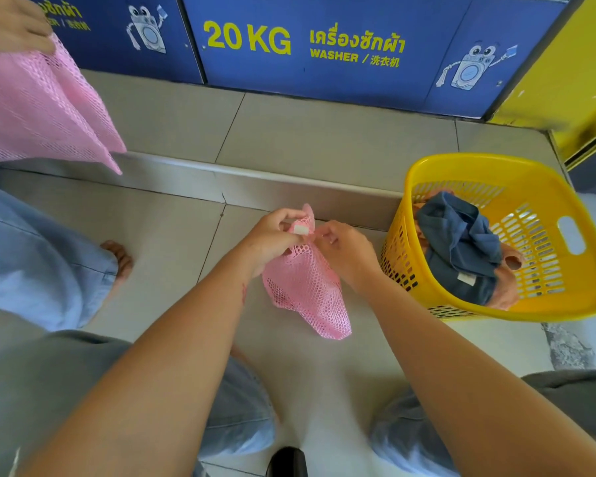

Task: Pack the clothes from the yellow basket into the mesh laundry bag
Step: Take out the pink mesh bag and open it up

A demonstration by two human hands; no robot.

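Note:
A small pink mesh laundry bag (pixel 307 287) hangs in front of me, its body drooping toward the floor. My left hand (pixel 272 241) pinches its top edge beside a white tag. My right hand (pixel 344 251) grips the same top edge just to the right. The yellow basket (pixel 565 304) stands on the floor at my right, tilted toward me. Inside it lie a dark blue garment (pixel 461 242) and an orange-pink one (pixel 506 294) beneath it.
Another person stands at the left in light blue trousers, one bare foot (pixel 119 259) on the tiles, a hand (pixel 11 22) holding a larger pink mesh bag (pixel 38 108). Blue washer panels (pixel 324 46) line the back above a raised step (pixel 221 180). A yellow panel (pixel 565 80) fills the right corner.

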